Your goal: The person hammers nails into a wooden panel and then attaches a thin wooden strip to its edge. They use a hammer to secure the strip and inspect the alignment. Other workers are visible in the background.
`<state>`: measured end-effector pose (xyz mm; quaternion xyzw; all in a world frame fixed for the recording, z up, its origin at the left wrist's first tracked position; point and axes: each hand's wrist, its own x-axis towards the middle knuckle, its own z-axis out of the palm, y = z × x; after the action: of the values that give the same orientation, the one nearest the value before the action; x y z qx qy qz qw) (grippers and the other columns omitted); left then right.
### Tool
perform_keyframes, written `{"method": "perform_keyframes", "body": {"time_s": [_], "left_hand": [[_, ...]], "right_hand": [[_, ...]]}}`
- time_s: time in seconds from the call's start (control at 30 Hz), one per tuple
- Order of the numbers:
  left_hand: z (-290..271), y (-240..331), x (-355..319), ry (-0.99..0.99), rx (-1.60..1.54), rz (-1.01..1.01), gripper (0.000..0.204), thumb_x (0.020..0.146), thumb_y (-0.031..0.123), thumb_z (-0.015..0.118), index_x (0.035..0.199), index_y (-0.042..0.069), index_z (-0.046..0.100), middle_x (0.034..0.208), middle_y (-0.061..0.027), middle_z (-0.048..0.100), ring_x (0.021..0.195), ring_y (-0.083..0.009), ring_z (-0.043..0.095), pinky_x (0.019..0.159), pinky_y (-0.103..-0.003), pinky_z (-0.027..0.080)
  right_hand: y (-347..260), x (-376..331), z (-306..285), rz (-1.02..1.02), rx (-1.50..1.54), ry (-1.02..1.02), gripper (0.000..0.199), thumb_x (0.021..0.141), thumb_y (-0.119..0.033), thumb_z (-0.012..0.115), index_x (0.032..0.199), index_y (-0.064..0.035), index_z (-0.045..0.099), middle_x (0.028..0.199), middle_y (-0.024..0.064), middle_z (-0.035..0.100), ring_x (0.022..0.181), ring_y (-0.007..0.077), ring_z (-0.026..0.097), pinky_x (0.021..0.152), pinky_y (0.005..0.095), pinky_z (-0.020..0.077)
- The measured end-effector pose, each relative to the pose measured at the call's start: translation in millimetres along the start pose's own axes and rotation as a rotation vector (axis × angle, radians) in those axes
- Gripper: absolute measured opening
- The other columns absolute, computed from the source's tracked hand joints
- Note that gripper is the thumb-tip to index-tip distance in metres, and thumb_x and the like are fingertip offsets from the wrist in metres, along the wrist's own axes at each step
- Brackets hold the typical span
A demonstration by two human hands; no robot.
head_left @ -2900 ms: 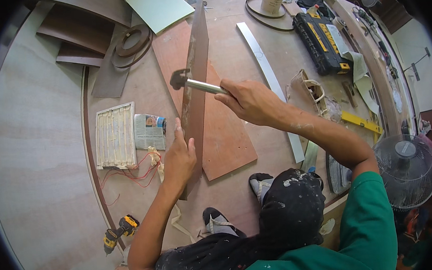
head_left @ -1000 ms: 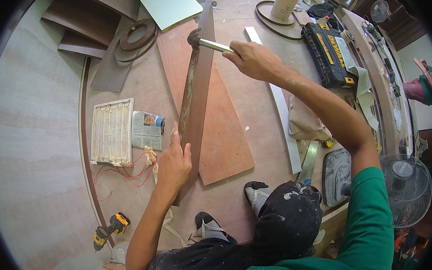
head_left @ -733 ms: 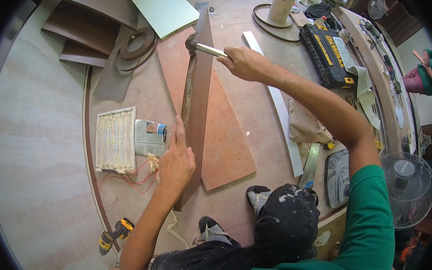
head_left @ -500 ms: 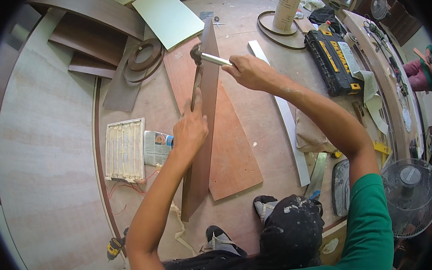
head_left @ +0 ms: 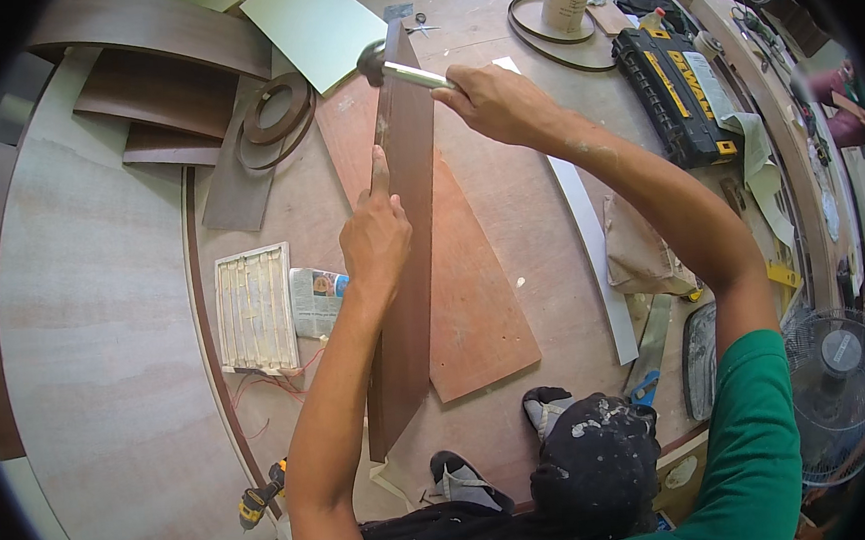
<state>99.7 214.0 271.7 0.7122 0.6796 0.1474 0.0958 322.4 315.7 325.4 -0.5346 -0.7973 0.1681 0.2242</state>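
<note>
My right hand [head_left: 489, 105] is closed round the pale handle of a hammer [head_left: 417, 74]. The dark hammer head [head_left: 372, 63] is at the left edge of a long brown board [head_left: 410, 206], close to its far end; I cannot tell whether they touch. The board stands on its narrow side, running from far to near in front of me. Lower down the same edge, my left hand [head_left: 377, 236] grips the board, index finger stretched along it and the other fingers curled. Beneath lies a reddish wooden panel [head_left: 475, 307], partly hidden by the board.
On the right are a white strip [head_left: 592, 249], a black and yellow toolbox [head_left: 676, 97] and a fan [head_left: 840, 362]. Rolled edging [head_left: 276, 115], a slatted frame [head_left: 257, 307] and a cordless drill [head_left: 260, 501] lie left. Another person [head_left: 848, 110] is at the far right.
The hammer head has moved toward the far end of the board. The board has turned slightly and shows more of its face. My whole view has shifted a little.
</note>
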Motion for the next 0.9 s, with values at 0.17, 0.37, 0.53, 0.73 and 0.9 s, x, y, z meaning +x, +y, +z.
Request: {"method": "perform_keyframes", "body": {"time_s": [0.17,0.37,0.53,0.73,0.9], "left_hand": [[3.8,-0.2,0.6,0.003,-0.066,0.007,0.071,0.100,0.020,0.059,0.165,0.021,0.030,0.087,-0.0306,0.070,0.078,-0.0490,0.069,0.073,-0.055,0.054],[8.8,4.3,-2.2,0.020,-0.098,0.021,0.073,0.099,0.019,0.059,0.166,0.022,0.029,0.089,-0.0282,0.071,0.078,-0.0480,0.069,0.073,-0.055,0.054],[9.7,1.2,0.6,0.014,-0.090,0.022,0.073,0.099,0.017,0.059,0.166,0.022,0.029,0.091,-0.0266,0.071,0.078,-0.0461,0.070,0.073,-0.054,0.054],[6.8,3.0,-1.0,0.005,-0.088,0.013,0.074,0.098,0.015,0.059,0.166,0.020,0.029,0.090,-0.0264,0.072,0.078,-0.0453,0.070,0.072,-0.054,0.054],[1.7,8.6,-0.9,-0.021,-0.041,0.018,0.073,0.096,0.012,0.062,0.164,0.010,0.034,0.089,-0.0234,0.071,0.077,-0.0406,0.072,0.071,-0.050,0.058]], "right_hand": [[11.1,20.2,4.0,0.025,-0.053,-0.063,0.046,0.107,-0.042,0.054,0.099,0.0021,0.067,0.082,0.0237,0.070,0.076,0.0407,0.069,0.072,0.0536,0.0516],[12.5,34.5,-1.5,0.072,-0.086,-0.074,0.045,0.106,-0.040,0.054,0.102,0.0014,0.069,0.087,0.0249,0.072,0.083,0.0423,0.070,0.077,0.0551,0.0526],[27.0,37.9,2.0,0.102,-0.061,-0.006,0.046,0.106,-0.042,0.053,0.101,0.0014,0.069,0.089,0.0250,0.072,0.085,0.0427,0.071,0.078,0.0555,0.0526],[30.1,45.5,5.0,0.099,-0.087,-0.010,0.046,0.107,-0.042,0.052,0.102,0.0001,0.069,0.092,0.0265,0.072,0.087,0.0446,0.070,0.080,0.0563,0.0526],[36.7,64.7,3.9,0.127,-0.088,0.009,0.046,0.107,-0.043,0.051,0.108,-0.0014,0.069,0.097,0.0269,0.073,0.091,0.0448,0.070,0.082,0.0564,0.0527]]}}
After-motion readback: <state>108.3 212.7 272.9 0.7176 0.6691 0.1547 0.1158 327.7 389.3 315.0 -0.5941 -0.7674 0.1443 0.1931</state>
